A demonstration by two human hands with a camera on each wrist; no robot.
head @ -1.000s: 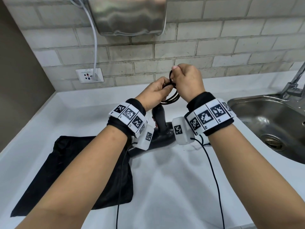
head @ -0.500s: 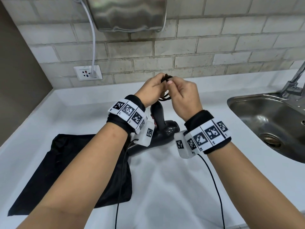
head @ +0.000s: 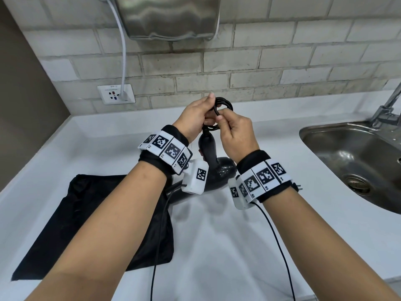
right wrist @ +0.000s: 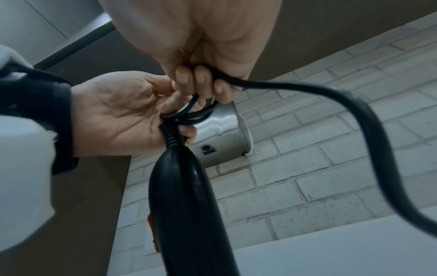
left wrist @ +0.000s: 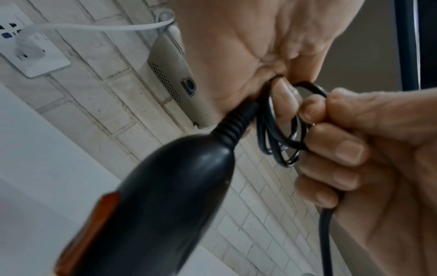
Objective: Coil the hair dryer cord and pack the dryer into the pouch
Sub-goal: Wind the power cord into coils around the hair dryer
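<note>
A black hair dryer stands on the white counter with its handle pointing up between my wrists. Its black cord is wound in small loops above the handle. My left hand holds the loops at the cord's ribbed root. My right hand pinches the cord at the loops, and the loose length runs out of its fist. A flat black pouch lies on the counter at the left, partly under my left forearm.
A steel sink with a tap is set in the counter at the right. On the brick wall hang a steel hand dryer and a white socket with a white plug in it. The cord's plug shows behind my right wrist.
My right hand came down from above the loops to beside my left hand, laying more cord onto the coil. The loops now stand up above both hands.
</note>
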